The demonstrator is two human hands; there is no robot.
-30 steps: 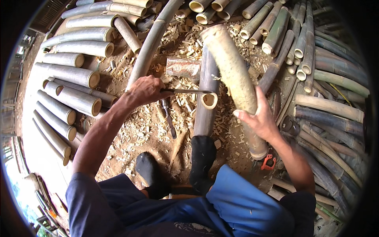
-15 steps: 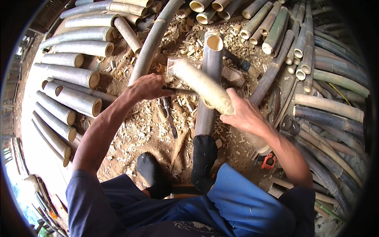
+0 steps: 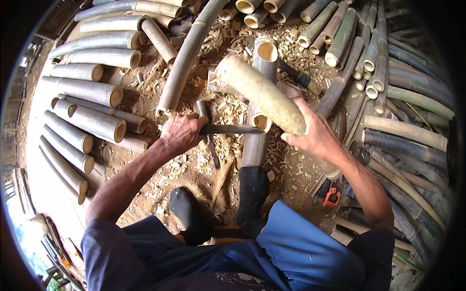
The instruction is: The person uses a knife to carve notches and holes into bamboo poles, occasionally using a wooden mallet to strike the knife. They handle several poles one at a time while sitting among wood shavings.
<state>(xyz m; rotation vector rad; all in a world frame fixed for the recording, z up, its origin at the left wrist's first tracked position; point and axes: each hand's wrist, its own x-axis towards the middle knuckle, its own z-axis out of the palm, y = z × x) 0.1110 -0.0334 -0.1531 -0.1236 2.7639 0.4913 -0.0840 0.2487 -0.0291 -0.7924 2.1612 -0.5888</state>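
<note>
- Bamboo [image 3: 255, 149]: on the ground [image 3: 155, 195], near end at the sock [image 3: 253, 183] (foot pressure: cannot tell).
- Blade [image 3: 228, 129]: clasped in left hand [image 3: 182, 132], tip at near edge of the bamboo's hole [image 3: 261, 120].
- Club [image 3: 262, 92]: gripped by right hand [image 3: 313, 133] near one end, slanting over the bamboo.
- Judgement: seat the tip squarely, brace the bamboo's near end, strike short; heavy blows could split the wall beyond the edge.

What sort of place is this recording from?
Probably a bamboo workshop: cut bamboo lengths lie in rows to the left, pale chips litter the ground, and the left hand holds a dark blade over a bamboo tube.
</note>
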